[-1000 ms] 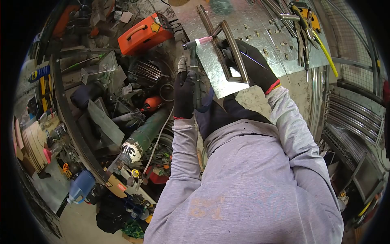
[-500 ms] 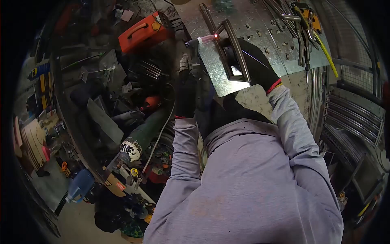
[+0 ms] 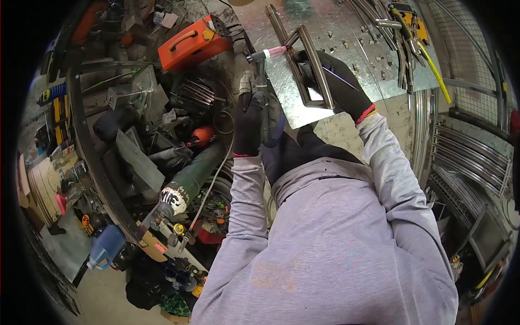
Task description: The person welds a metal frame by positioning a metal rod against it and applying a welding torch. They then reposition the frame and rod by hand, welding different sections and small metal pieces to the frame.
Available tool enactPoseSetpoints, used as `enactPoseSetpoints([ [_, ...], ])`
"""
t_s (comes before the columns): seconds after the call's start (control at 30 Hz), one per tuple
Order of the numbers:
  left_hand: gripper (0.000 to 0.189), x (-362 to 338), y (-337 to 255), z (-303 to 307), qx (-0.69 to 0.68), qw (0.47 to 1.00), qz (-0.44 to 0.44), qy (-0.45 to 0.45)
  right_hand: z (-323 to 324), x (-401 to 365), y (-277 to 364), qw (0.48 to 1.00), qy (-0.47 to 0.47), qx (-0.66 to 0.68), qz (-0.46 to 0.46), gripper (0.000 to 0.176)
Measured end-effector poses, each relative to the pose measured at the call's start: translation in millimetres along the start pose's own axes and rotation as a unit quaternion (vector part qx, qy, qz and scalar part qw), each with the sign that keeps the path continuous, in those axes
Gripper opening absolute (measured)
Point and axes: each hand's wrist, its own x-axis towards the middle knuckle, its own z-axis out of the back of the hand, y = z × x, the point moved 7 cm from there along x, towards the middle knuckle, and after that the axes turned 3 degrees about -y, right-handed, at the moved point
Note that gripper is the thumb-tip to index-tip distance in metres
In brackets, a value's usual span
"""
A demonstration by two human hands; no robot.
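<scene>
My left hand (image 3: 248, 122), in a black glove, is closed around the handle of a welding torch (image 3: 262, 92). The torch's pink nozzle (image 3: 277, 51) points right and meets a joint of a metal tube frame (image 3: 320, 73). This frame has a slanted top and lies on the shiny metal tabletop (image 3: 295, 103). On its right side is my right hand (image 3: 338, 84), also gloved in black, with a thin rod (image 3: 339, 78) between its fingers. Some of those fingers are hidden behind the frame's tube.
An orange machine (image 3: 194, 43) stands left of the tabletop. Metal tubes and a yellow-handled tool (image 3: 433, 70) lie at its right end, with small metal pieces nearby. A green gas cylinder (image 3: 195, 173) and hose are at lower left. Tubes are racked (image 3: 471, 157) at right.
The red glow at the nozzle tip has gone out, and the surroundings look brighter. Both hands, the torch and the frame stay in nearly the same places.
</scene>
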Motion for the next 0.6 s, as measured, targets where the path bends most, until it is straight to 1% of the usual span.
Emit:
enactPoseSetpoints([
  [0.17, 0.020, 1.8, 3.8, -0.9, -0.004, 1.000, 0.008, 0.010, 0.7, 0.6, -1.5, 1.000, 0.002, -0.005, 0.015, 0.043],
  [0.23, 0.024, -3.7, -20.0, -8.8, -0.009, 0.998, -0.059, 0.002, 0.9, 0.2, -0.9, 1.000, 0.003, -0.008, 0.015, 0.042],
  [0.3, 0.026, -4.9, -22.2, -11.5, -0.025, 0.998, -0.057, 0.001, 5.0, 2.6, -8.4, 1.000, 0.004, -0.012, 0.016, 0.042],
  [0.33, 0.029, -5.7, -25.7, -12.4, -0.042, 0.998, -0.055, -0.001, 10.2, 7.6, -17.5, 0.999, 0.000, 0.008, 0.032, 0.042],
  [0.37, 0.036, -8.1, -17.1, -13.4, -0.056, 0.997, 0.044, 0.017, 16.4, 10.9, -26.1, 0.999, -0.004, 0.027, 0.047, 0.041],
  [0.47, 0.038, -9.7, -22.4, -15.4, -0.096, 0.995, 0.036, 0.008, 14.0, 9.8, -21.1, 0.999, 0.007, 0.016, 0.047, 0.041],
  [0.53, 0.039, -8.2, -14.9, -12.3, -0.069, 0.994, 0.074, 0.051, 7.0, 5.8, -9.3, 0.999, 0.018, -0.007, 0.046, 0.040],
  [0.57, 0.039, -5.8, -9.3, -8.0, -0.069, 0.994, 0.074, 0.051, 5.2, 4.5, -4.8, 0.999, 0.021, -0.012, 0.047, 0.040],
  [0.6, 0.040, -1.6, -1.4, -2.6, -0.027, 0.997, 0.046, 0.056, 3.6, 4.3, -2.9, 0.998, 0.023, -0.017, 0.047, 0.040],
])
